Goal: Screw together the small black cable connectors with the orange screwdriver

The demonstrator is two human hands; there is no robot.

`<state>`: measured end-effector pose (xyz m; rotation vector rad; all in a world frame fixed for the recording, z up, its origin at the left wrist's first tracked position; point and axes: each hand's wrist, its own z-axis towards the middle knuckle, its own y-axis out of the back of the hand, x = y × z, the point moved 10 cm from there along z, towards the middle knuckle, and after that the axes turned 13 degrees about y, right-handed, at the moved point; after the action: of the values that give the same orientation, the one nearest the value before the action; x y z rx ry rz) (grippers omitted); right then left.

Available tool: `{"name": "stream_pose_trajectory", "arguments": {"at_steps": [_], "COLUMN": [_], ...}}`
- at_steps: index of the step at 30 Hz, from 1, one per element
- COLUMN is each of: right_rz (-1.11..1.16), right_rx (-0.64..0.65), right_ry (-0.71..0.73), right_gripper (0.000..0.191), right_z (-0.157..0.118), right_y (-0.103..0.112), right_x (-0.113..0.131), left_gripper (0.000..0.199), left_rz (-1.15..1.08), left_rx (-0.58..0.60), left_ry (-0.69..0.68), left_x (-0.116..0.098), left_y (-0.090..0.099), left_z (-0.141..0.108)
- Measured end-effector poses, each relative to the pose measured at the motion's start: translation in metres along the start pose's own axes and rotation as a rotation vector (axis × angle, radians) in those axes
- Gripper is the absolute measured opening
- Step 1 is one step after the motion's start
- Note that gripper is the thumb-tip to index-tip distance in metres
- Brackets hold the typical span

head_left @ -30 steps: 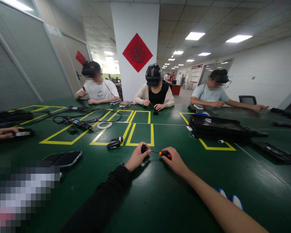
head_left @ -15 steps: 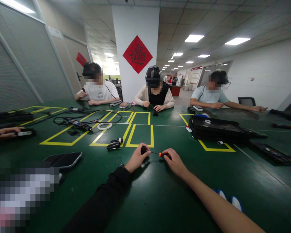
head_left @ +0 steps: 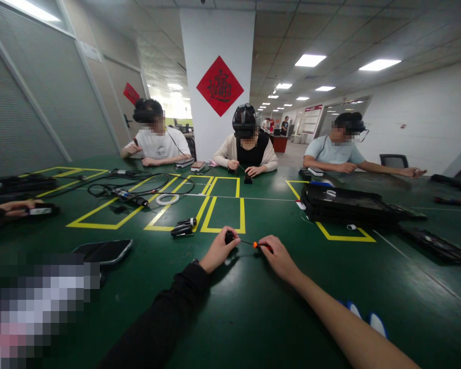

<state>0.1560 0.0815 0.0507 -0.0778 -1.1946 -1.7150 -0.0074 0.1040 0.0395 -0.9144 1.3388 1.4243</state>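
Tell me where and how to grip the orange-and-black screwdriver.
Probably best by the handle of the screwdriver, coming from the right, as the right hand does: it is thicker than the slim shaft, which points left towards the small black piece in the left hand.

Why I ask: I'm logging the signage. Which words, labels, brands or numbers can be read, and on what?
"招財進寶", merged into one character: red diamond poster on the pillar.
Too small or blurred to read:
Smaller red poster, far left.
White T-shirt's print.
White label on a black device, left.
Wall board, back right.
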Motion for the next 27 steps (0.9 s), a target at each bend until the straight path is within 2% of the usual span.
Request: {"name": "stream_pose_trajectory", "arguments": {"at_steps": [11, 20, 27], "right_rz": [-0.015, 0.006, -0.015], "right_rx": [-0.018, -0.046, -0.007], "right_ry": [-0.053, -0.034, -0.008], "right_gripper": [0.020, 0.017, 0.020], "right_z": [-0.0021, -0.0024, -0.0014], "right_y": [0.0017, 0.0041, 0.0014], "right_x": [-0.0060, -0.0035, -0.0009], "left_gripper": [0.013, 0.014, 0.013], "left_rz": [0.000, 0.002, 0.024], "left_rx": [-0.001, -0.006, -0.007], "left_ry": [0.007, 0.011, 0.003], "left_x": [0.0012, 0.0005, -0.0023], "left_y": [0.0002, 0.0000, 0.0003], "left_z": [0.0004, 0.0006, -0.0005]}}
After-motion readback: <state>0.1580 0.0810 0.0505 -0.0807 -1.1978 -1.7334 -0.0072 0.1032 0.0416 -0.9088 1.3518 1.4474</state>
